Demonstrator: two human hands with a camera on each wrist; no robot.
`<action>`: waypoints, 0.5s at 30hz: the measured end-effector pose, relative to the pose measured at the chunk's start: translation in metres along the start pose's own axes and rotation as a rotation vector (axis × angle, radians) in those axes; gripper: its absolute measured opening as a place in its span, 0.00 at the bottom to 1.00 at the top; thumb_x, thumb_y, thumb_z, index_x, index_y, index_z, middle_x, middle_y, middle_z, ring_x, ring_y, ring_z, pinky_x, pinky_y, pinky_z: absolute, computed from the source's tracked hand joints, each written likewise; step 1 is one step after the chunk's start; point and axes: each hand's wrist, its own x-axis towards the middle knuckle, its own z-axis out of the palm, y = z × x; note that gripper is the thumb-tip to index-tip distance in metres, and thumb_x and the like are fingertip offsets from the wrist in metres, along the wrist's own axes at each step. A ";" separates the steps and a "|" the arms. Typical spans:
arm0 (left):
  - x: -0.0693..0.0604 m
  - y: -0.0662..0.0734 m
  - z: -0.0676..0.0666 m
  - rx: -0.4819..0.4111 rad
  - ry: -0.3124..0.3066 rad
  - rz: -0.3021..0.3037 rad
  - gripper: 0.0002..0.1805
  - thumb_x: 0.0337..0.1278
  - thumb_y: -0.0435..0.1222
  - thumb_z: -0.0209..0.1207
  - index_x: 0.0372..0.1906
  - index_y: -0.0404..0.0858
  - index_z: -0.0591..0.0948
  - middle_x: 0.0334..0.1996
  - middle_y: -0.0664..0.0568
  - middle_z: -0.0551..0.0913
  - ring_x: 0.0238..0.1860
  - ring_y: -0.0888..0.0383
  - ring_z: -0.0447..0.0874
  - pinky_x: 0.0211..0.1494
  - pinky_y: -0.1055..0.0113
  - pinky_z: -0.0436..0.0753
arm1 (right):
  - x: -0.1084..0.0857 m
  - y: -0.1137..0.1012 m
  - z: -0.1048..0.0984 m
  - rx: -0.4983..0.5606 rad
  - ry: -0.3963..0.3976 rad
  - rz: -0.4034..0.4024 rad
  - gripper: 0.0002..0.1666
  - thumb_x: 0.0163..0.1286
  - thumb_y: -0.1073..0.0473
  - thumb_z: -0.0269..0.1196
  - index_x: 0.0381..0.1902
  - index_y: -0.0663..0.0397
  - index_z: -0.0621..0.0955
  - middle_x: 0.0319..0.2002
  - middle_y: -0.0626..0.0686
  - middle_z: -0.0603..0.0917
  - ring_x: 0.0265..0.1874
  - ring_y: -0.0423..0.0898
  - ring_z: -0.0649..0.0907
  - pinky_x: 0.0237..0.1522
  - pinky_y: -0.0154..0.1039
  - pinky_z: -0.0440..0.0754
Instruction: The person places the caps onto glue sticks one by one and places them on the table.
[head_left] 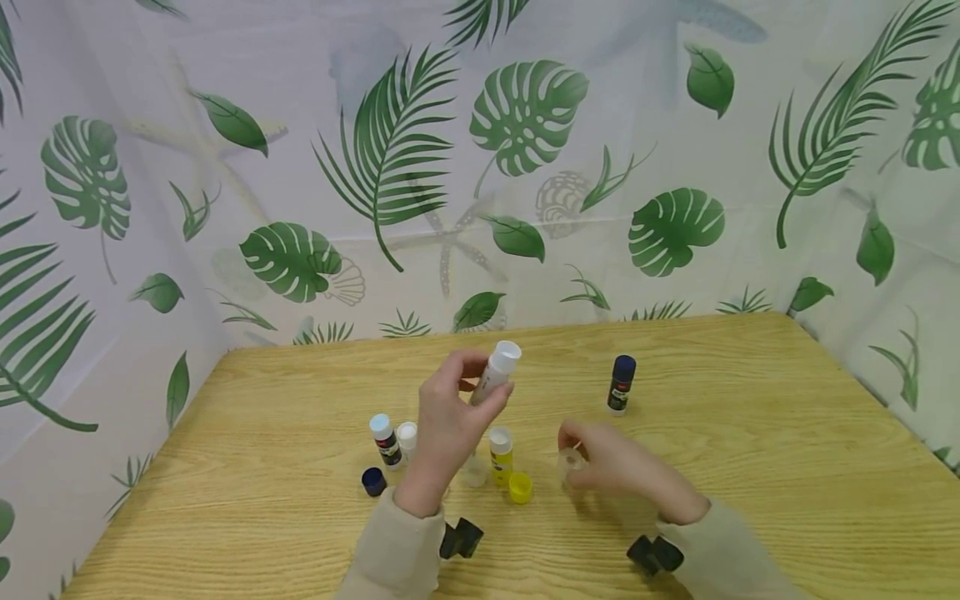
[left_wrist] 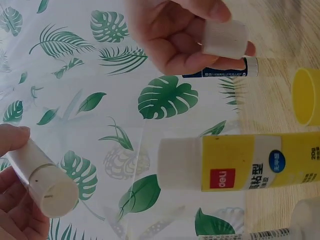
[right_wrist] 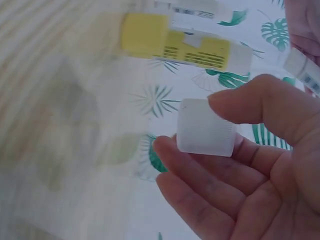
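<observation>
Above the yellow glue stick, as the head view has it, the left hand grips a white glue stick between thumb and fingers. It should be light and stiff, its smooth barrel perhaps a little slippery; mid-barrel looks the best hold — clear of the pale end. To the right of the yellow glue stick, the right hand pinches a whitish cap, probably light, hard plastic; its fine ribs should give purchase. Hard to make out: whether the white stick's pale end is glue or base. Left of the yellow glue stick, another white stick is partly hidden by the left wrist — its lower part out of sight in the head view.
</observation>
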 end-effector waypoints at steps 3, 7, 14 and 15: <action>0.000 0.000 0.000 0.033 0.005 -0.004 0.14 0.41 0.32 0.66 0.37 0.34 0.77 0.33 0.49 0.80 0.31 0.59 0.76 0.30 0.67 0.75 | -0.001 -0.006 -0.007 0.008 0.025 -0.014 0.13 0.46 0.70 0.61 0.30 0.56 0.71 0.25 0.47 0.72 0.25 0.42 0.71 0.26 0.34 0.71; 0.000 0.001 -0.001 0.048 0.009 0.001 0.13 0.41 0.33 0.66 0.36 0.35 0.78 0.32 0.49 0.79 0.31 0.59 0.76 0.27 0.68 0.75 | -0.004 -0.014 -0.018 -0.003 0.100 -0.082 0.11 0.48 0.70 0.61 0.31 0.57 0.72 0.27 0.47 0.74 0.28 0.43 0.75 0.29 0.37 0.76; 0.001 0.000 0.000 0.049 0.009 0.034 0.12 0.40 0.32 0.67 0.35 0.35 0.79 0.31 0.49 0.79 0.30 0.59 0.74 0.27 0.68 0.74 | -0.004 -0.022 -0.036 0.001 0.214 -0.098 0.11 0.52 0.69 0.61 0.34 0.56 0.74 0.29 0.47 0.76 0.33 0.44 0.78 0.35 0.41 0.78; 0.001 0.000 0.001 0.049 0.007 0.040 0.12 0.40 0.32 0.67 0.35 0.35 0.79 0.31 0.49 0.79 0.30 0.59 0.75 0.27 0.68 0.75 | -0.004 -0.023 -0.038 0.008 0.224 -0.094 0.11 0.52 0.69 0.61 0.34 0.57 0.74 0.30 0.47 0.76 0.33 0.45 0.78 0.35 0.41 0.78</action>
